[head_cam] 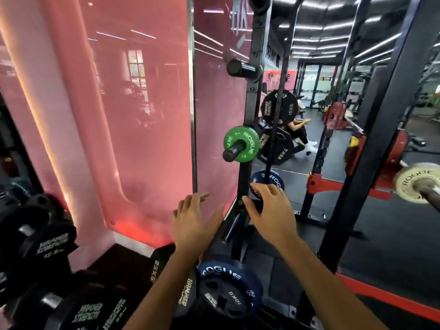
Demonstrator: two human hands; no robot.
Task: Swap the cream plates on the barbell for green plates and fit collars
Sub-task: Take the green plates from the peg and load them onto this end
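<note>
Green plate (241, 144) on peg, above both hands; right hand (270, 206) nearer.

Storage upright (248, 110) stands centre, wall panel (133, 115) to left. Small plate (241, 144) sits on upright's middle peg, another plate (267, 183) below it, behind right hand (271, 210). Left hand (192, 222) beside it. Loaded barbell end (421, 182) far right.

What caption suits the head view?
Both hands reach toward the rack's storage pegs, below the green plate.
</note>
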